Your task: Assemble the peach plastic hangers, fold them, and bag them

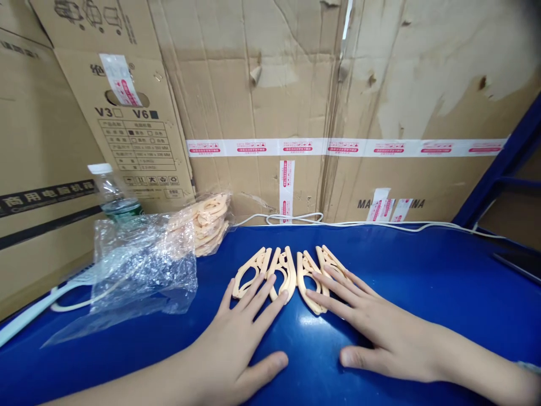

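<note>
Several beige folded travel hangers stand out in a row on the blue tabletop, side by side with their narrow ends pointing away from me. My left hand (239,332) lies spread, its fingertips touching the leftmost hanger (267,260) and the hanger beside it (291,273). Fingers of my right hand (380,330) are stretched over the third hanger (301,273) and the rightmost hanger (320,258), partly hiding both. Neither hand grips anything. Both thumbs rest apart from the hangers, nearer to me.
On the left, a clear plastic bag (147,282) lies against a bagged stack of similar hangers (209,223). Behind it stands a water bottle (112,189). A pale handle (38,316) sticks out leftward. Cardboard (262,113) walls the back, with a white cable (359,224) along its foot.
</note>
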The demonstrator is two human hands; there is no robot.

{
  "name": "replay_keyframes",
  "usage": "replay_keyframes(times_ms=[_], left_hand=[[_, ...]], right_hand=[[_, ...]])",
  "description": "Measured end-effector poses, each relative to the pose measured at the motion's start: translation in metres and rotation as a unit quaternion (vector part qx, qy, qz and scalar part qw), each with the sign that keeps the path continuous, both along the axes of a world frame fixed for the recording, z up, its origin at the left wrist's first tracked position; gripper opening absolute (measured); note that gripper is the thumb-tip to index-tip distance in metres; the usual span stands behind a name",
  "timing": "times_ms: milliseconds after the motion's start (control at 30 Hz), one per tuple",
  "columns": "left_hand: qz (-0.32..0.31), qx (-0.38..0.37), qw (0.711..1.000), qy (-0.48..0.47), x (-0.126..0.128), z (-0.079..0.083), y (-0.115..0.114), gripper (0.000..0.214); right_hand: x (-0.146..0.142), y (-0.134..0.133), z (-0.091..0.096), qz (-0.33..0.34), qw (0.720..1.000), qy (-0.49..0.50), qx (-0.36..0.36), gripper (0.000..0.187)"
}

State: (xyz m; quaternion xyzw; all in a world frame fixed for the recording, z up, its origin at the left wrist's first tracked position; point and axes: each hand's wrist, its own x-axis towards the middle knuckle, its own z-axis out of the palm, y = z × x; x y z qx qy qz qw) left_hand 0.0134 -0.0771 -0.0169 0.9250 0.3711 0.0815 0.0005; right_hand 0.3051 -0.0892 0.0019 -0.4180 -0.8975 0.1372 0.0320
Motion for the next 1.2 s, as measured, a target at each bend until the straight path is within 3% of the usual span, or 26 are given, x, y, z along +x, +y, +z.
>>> replay_keyframes(times_ms=[167,400,567,733,900,1033,1200], left_hand=[[-0.054,-0.045,0.997,0.044,0.002,0.009,0.033,0.067],[-0.006,-0.026,0.997,0.074,0.019,0.015,0.088,0.074],[0.067,0.059,0.995,0.054,0.027,0.026,0.094,0.067],[0.112,0.170,0.978,0.035,-0.006,0.044,0.065,0.057],[0.191,0.354,0.912,0.083,-0.057,0.044,0.040,0.044],[0.300,0.348,0.883,0.096,-0.071,0.040,0.036,0.049],[0.350,0.218,0.904,0.111,-0.073,0.037,0.044,0.036]], right_hand=[[-0.003,0.018,-0.002,0.014,1.000,0.005,0.024,0.078],[-0.004,0.072,-0.010,0.006,0.996,-0.029,0.088,0.068],[-0.010,0.095,-0.010,-0.023,0.990,-0.055,0.124,0.065],[-0.006,0.067,-0.001,0.011,0.974,-0.044,0.221,0.066],[-0.004,0.025,0.004,0.006,0.977,-0.007,0.211,0.066],[-0.017,0.010,0.003,-0.013,0.985,0.052,0.165,0.059],[-0.026,0.004,0.002,-0.007,0.988,0.072,0.135,0.057]])
